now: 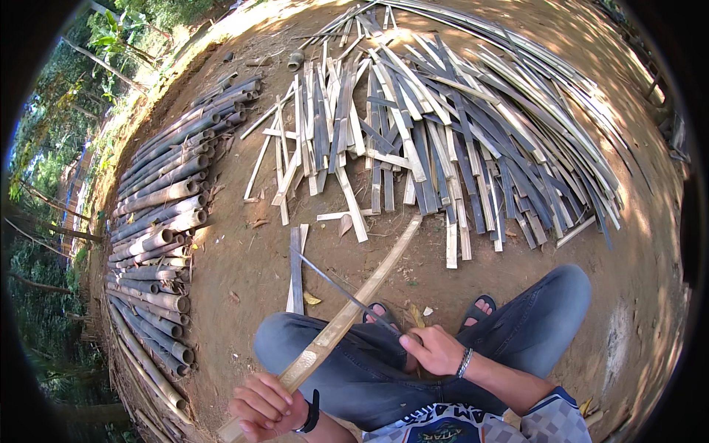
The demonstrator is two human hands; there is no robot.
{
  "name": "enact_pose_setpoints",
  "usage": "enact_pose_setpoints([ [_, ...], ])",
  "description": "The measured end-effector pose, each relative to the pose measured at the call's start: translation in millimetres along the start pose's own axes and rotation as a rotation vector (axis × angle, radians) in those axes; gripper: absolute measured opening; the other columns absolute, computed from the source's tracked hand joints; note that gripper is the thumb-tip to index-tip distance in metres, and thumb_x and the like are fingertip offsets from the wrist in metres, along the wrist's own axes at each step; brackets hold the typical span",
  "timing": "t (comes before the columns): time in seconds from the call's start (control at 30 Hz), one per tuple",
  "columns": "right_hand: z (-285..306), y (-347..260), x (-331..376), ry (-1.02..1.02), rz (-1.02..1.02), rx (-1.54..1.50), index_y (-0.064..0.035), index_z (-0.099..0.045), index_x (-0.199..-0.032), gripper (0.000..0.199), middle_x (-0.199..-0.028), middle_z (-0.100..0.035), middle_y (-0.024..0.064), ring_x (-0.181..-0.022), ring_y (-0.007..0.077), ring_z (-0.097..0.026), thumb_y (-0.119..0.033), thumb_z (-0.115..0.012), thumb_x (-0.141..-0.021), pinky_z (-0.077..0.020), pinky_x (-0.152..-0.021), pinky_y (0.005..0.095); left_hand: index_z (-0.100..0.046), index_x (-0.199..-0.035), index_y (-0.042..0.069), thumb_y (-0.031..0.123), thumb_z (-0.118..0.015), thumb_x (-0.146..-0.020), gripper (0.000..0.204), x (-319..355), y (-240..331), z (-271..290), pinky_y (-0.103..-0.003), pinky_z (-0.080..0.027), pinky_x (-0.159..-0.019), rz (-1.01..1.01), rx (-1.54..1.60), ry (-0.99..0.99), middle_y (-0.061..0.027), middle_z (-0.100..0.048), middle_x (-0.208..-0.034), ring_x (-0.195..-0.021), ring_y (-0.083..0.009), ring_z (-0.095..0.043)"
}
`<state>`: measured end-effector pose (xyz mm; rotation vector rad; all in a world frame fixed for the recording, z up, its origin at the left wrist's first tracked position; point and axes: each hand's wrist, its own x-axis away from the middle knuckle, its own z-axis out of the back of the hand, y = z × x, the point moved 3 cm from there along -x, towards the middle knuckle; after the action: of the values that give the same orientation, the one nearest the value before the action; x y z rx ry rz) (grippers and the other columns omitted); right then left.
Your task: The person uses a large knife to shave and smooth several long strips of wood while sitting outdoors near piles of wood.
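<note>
My left hand [267, 407] is closed around the near end of a long pale bamboo strip [341, 322]. The strip slants up and away to the right, over my lap, with its far end near the pile of strips. In my right hand [436, 351] is the handle of a long, thin-bladed knife [326, 276], its tip pointing away to the left. Its blade crosses the strip about midway; whether it bites into the bamboo I cannot tell. Beyond my left knee, two short split strips [297, 267] lie side by side on the dirt.
A big heap of pale and dark bamboo strips [458, 140] spreads over the ground ahead. To the left, bamboo poles [159, 244] lie stacked with their cut ends toward me. My bent knees [550, 295] and sandalled feet [480, 310] frame the near ground. Green plants border the left.
</note>
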<state>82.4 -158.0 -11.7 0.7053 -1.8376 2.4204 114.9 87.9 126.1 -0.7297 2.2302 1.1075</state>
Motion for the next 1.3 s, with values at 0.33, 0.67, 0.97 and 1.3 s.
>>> enact_pose_setpoints([
  [0.33, -2, 19, 5, 0.13, 0.007, 0.031, 0.0008, -0.061, -0.075, 0.051, -0.057, -0.058, 0.0214, -0.061, 0.0406, -0.063, -0.045, -0.048, -0.094, -0.0482, -0.058, 0.0451, -0.04, -0.051, 0.017, 0.021, -0.055, -0.089, 0.041, 7, -6, -22, -0.021, -0.045, -0.038, -0.007, 0.01, -0.047, 0.0052, -0.044, -0.038, -0.03, -0.0029, -0.04],
  [0.67, 12, 27, -8, 0.211, 0.023, 0.092, 0.0002, -0.063, -0.073, 0.055, -0.061, -0.059, 0.0237, -0.066, 0.0419, -0.063, -0.049, -0.048, -0.093, -0.049, -0.06, 0.046, -0.04, -0.05, 0.017, 0.02, -0.057, -0.087, 0.041, 9, -5, -30, -0.021, -0.046, -0.038, 0.015, 0.011, -0.091, 0.0046, -0.044, -0.037, -0.029, -0.0036, -0.04],
  [0.97, 5, 15, -5, 0.058, 0.038, 0.138, 0.0029, -0.063, -0.077, 0.055, -0.063, -0.058, 0.0258, -0.067, 0.0436, -0.062, -0.048, -0.048, -0.094, -0.0481, -0.062, 0.047, -0.039, -0.051, 0.016, 0.019, -0.058, -0.087, 0.041, 4, -3, -31, -0.021, -0.047, -0.039, 0.01, 0.019, -0.141, 0.0043, -0.045, -0.038, -0.029, -0.0041, -0.041],
  [1.3, 21, 39, -34, 0.169, -0.004, 0.236, 0.0064, -0.064, -0.077, 0.063, -0.066, -0.059, 0.0297, -0.072, 0.0452, -0.063, -0.052, -0.047, -0.093, -0.0484, -0.066, 0.0497, -0.039, -0.052, 0.017, 0.021, -0.055, -0.089, 0.041, 4, -9, -25, -0.02, -0.045, -0.038, -0.011, 0.032, -0.071, 0.0051, -0.043, -0.038, -0.03, -0.0028, -0.039],
])
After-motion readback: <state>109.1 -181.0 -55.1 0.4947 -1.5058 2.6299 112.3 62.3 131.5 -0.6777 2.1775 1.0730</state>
